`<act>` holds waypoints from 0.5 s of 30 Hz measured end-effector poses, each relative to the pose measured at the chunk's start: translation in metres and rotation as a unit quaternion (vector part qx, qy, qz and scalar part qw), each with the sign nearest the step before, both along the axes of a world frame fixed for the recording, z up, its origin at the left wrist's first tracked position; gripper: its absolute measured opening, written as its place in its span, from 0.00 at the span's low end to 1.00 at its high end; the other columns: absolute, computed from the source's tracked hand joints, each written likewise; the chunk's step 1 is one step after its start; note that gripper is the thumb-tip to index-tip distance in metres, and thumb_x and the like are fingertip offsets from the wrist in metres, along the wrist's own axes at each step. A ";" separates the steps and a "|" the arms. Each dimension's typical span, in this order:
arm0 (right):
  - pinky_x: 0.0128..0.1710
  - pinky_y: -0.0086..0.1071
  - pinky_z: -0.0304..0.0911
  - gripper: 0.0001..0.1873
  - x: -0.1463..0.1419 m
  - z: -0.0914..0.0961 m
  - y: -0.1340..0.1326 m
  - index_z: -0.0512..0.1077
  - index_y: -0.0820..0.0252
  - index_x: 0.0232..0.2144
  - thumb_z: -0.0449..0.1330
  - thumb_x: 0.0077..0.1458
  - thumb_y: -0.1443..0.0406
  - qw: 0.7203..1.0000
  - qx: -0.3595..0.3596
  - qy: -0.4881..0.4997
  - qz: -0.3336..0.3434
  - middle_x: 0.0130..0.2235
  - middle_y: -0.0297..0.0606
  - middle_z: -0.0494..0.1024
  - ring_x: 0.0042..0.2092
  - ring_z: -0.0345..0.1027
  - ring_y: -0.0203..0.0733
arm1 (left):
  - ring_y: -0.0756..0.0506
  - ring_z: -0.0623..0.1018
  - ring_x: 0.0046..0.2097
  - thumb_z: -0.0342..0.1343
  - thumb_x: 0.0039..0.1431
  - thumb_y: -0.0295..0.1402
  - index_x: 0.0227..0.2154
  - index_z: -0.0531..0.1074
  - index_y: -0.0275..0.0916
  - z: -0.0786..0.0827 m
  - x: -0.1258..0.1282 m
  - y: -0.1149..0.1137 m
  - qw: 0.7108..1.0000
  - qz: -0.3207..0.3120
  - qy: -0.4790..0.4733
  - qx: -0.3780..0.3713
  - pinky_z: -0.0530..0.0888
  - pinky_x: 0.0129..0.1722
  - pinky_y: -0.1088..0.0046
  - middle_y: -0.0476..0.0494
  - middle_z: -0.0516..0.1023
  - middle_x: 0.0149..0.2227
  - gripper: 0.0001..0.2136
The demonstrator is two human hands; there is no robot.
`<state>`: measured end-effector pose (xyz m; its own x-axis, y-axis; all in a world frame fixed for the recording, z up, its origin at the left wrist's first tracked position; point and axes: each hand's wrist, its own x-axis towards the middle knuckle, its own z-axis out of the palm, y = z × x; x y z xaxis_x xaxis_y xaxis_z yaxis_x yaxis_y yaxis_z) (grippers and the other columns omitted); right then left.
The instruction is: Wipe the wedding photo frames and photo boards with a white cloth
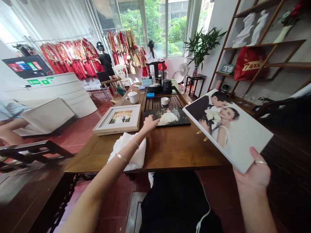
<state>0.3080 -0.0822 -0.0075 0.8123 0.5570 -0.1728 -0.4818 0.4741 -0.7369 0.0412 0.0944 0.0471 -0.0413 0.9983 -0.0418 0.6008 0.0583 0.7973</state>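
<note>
— Holding anything, those two hands?
— Yes. The right hand (255, 173) has the big wedding picture (228, 129) up off the table (175, 149), out at two o'clock. Its thumb is on top and its fingers are pinched under the corner.
— And the left hand (150, 123)?
— Its fingers sit close together on the edge of the dark picture (170, 117), which lies flat at twelve o'clock. I cannot tell if they grip it. No hand holds the framed photo (119, 118) at ten o'clock or the white cloth (131, 152).

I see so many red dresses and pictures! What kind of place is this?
Probably a wedding photo or bridal-wear studio: rows of red gowns hang at the back, the right hand holds a large wedding portrait, and a framed couple photo lies on the wooden table.
</note>
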 end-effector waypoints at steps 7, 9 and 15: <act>0.61 0.41 0.59 0.12 0.013 0.003 -0.004 0.74 0.63 0.38 0.56 0.51 0.67 1.000 -0.023 -0.014 -0.005 0.49 0.43 0.77 0.52 0.70 0.45 | 0.24 0.55 0.64 0.67 0.48 0.37 0.48 0.65 0.16 -0.015 -0.009 0.060 0.991 0.056 0.105 -0.064 0.55 0.59 0.52 0.10 0.61 0.58 0.31; 0.61 0.41 0.58 0.11 0.014 0.003 -0.005 0.74 0.63 0.37 0.56 0.50 0.67 1.000 -0.028 -0.011 -0.009 0.48 0.43 0.77 0.53 0.70 0.45 | 0.23 0.56 0.63 0.71 0.40 0.37 0.45 0.68 0.20 -0.017 -0.007 0.064 0.988 0.060 0.119 -0.072 0.59 0.57 0.51 0.12 0.63 0.57 0.32; 0.62 0.44 0.55 0.14 0.013 -0.003 -0.011 0.74 0.60 0.39 0.59 0.47 0.68 0.999 -0.026 -0.036 -0.006 0.47 0.39 0.78 0.52 0.70 0.45 | 0.25 0.66 0.59 0.74 0.30 0.41 0.44 0.72 0.27 -0.016 -0.015 0.066 0.991 0.058 0.097 -0.064 0.68 0.52 0.58 0.22 0.74 0.51 0.36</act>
